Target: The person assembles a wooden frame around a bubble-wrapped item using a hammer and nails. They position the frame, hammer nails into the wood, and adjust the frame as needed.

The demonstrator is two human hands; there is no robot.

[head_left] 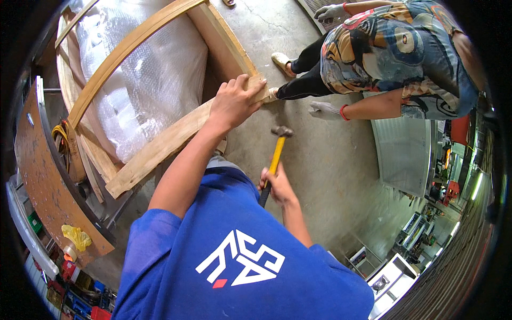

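Note:
My left hand [234, 101] grips the end of a pale wooden board [160, 144] at the near right corner of an open wooden crate, its fingers bent over the edge. Whether anything small is under those fingertips, I cannot make out. Held low in front of my body, to the right of the crate, is a hammer [277, 153] with a yellow and black handle and a dark metal head. My right hand [277, 184] is closed around its handle, with the head pointing away from me. Inside the crate sits a large bulk in clear bubble wrap [144, 80].
A person [373, 58] in a patterned shirt and grey gloves stands at the crate's far right. A worn brown panel [58, 181] with a yellow plastic bag [76, 237] is on the left. A grey metal sheet [404, 154] and shelving are at the right, over concrete floor [330, 165].

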